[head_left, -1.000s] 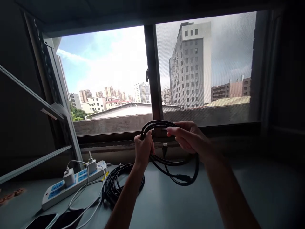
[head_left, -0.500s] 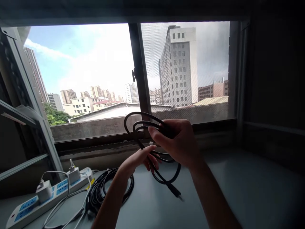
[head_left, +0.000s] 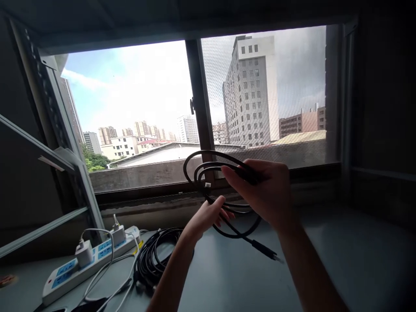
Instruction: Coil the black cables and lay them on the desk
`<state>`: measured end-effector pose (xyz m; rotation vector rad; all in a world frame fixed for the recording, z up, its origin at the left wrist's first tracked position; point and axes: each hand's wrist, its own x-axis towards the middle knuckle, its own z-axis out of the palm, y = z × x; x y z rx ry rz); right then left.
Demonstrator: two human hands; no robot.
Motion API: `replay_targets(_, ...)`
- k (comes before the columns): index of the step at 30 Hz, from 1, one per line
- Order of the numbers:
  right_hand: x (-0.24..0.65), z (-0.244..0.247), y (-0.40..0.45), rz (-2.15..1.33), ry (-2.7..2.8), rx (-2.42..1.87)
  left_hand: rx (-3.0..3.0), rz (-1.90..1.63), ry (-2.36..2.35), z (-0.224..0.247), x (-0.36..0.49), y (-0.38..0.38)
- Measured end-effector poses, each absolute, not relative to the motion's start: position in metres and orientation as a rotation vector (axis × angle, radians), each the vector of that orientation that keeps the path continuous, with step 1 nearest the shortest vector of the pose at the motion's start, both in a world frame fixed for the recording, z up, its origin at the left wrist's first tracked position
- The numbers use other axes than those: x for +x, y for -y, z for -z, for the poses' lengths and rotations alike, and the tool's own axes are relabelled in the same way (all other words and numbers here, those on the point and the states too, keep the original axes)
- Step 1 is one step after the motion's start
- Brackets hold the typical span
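Note:
A black cable (head_left: pixel 238 236) hangs in loose loops between my two hands, above the grey tabletop. My right hand (head_left: pixel 264 186) is closed around the upper part of the loops, thumb on the near side. Lower and to the left, my left hand (head_left: pixel 209 216) pinches the crossing strands between thumb and fingers; its fingertips are partly hidden behind the cable. One cable end, a dark plug (head_left: pixel 264 250), dangles toward the lower right. A small whitish connector (head_left: pixel 207 185) shows near the left side of the loops.
A larger coil of black cable (head_left: pixel 143 255) lies on the table (head_left: pixel 227 281) left of my forearm. Beside it is a white power strip (head_left: pixel 94 264) with chargers and white cords. Behind stands a window (head_left: pixel 201 104); a metal shelf frame (head_left: pixel 73 160) rises at the left.
The view has shifted, so the scene sits further right. The dangling plug has swung outward to the right, and my right hand has moved slightly away from my left. Both hands keep hold.

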<state>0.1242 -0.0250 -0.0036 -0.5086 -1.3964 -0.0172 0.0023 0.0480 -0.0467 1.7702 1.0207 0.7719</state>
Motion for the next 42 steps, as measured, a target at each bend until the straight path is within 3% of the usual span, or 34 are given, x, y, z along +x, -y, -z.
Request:
replay_targets(3,0.129,0.004,0.020,0.013,1.386,-0.582,1.627,-0.974,-0.928,0.050,0.010,-0.053)
replay_targets(10,0.137,0.004,0.017,0.123,1.375,-0.677,1.511,-1.017,-0.825,0.054,0.016,-0.051)
replay_targets(21,0.125,0.005,0.017,0.281,1.375,-0.740,1.684,-0.296,-0.743,0.054,0.002,-0.056)
replay_targets(29,0.132,0.005,0.017,0.194,1.427,-0.832,1.522,-0.803,-0.785,0.053,0.005,-0.053)
replay_targets(36,0.152,0.006,0.011,0.235,1.382,-0.967,1.674,-1.124,-1.156,0.050,-0.001,-0.061)
replay_targets(42,0.149,0.005,0.010,0.274,1.395,-0.950,1.729,-0.453,-1.044,0.052,-0.010,-0.060)
